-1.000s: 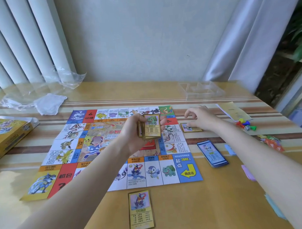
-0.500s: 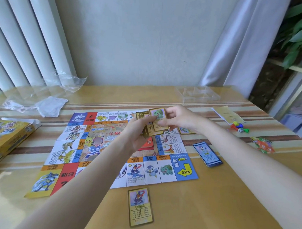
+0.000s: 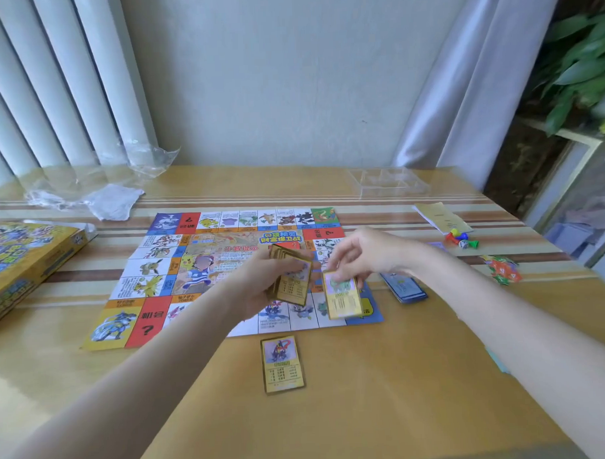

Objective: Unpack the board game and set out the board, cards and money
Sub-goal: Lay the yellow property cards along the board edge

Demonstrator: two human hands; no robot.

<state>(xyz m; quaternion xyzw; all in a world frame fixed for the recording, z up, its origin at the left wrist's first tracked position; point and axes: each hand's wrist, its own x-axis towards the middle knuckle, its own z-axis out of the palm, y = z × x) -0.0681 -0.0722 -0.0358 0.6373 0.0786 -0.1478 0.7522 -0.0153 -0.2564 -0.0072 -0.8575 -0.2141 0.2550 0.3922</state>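
So we've got the board unfolded flat in the middle of the counter, and we're dealing out the gold cards one at a time. Our left hand is wrapped round the gold deck, fingers curled behind it and thumb on top, held tilted over the board so the top card is easy to peel off. Our right hand has a single gold card pinched at its top edge by the fingertips, hanging over the board's near right corner, probably on its way down to the counter. One gold card already lies face up just in front of the board's near edge, so we're guessing the rest go around the board the same way. The blue deck sits stacked just right of the board, out of the way. Pawns and die are grouped further right, beside the folded leaflet. Box is parked on the left. Can't clearly make out the money from here
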